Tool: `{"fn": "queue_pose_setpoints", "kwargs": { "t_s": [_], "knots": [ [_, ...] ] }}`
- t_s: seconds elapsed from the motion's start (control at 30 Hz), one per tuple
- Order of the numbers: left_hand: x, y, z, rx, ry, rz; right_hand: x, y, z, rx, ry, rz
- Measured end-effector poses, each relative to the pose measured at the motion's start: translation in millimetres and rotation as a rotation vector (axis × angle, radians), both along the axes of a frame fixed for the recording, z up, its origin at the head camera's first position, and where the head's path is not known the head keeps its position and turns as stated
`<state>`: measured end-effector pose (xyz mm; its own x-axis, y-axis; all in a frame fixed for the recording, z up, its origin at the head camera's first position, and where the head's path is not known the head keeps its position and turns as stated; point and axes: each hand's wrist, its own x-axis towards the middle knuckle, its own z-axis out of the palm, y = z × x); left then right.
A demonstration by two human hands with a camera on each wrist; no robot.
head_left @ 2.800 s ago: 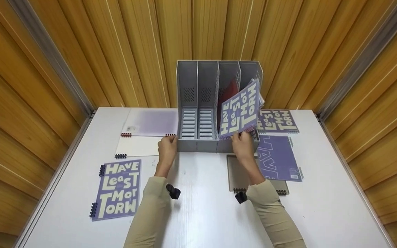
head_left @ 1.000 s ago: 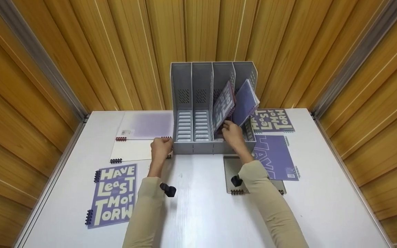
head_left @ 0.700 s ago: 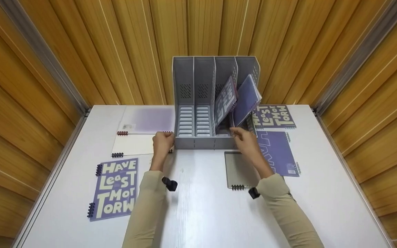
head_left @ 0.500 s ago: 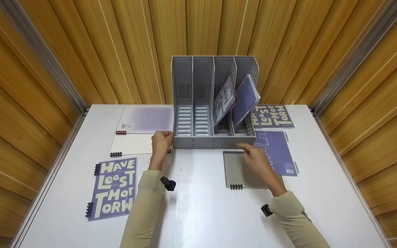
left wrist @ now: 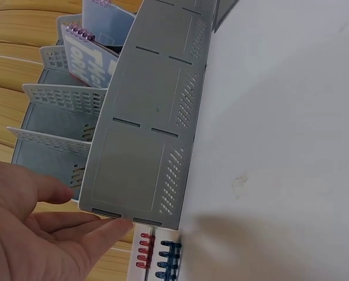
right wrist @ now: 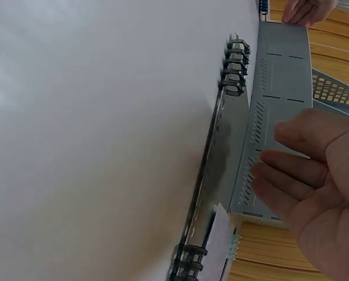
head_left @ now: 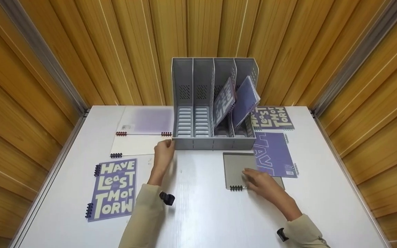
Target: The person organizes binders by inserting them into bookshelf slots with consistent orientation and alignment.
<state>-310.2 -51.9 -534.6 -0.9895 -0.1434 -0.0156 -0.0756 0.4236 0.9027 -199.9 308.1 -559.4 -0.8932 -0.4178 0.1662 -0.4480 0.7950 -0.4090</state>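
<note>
A grey four-slot file organizer stands at the back of the table. My left hand is at its front left corner; in the left wrist view the fingertips touch the end of the front panel and the thumb lies apart from them. My right hand is over the grey-covered ring notebook, its slightly bent fingers holding nothing. In the right wrist view, the palm shows bare beside the notebook's black rings. A lettered notebook leans in the third slot and a purple notebook in the fourth.
A purple outlined-letter notebook overlaps the grey one, with a lettered notebook behind it. On the left lie a red-ringed notebook, a white notebook and a purple lettered notebook. Wood-look panels enclose the table.
My right hand slid the lettered notebook into the third slot, let go and came back over the grey notebook. My left hand stayed at the organizer's corner, then dropped slightly toward me.
</note>
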Motion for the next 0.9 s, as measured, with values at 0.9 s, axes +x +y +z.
{"fn": "queue_pose_setpoints", "kwargs": {
  "t_s": [0.9],
  "knots": [
    [77.6,57.9,-18.3,0.21,-0.193,-0.339,8.3,-69.3,-30.2,0.25,0.235,-0.047]
  ]
}}
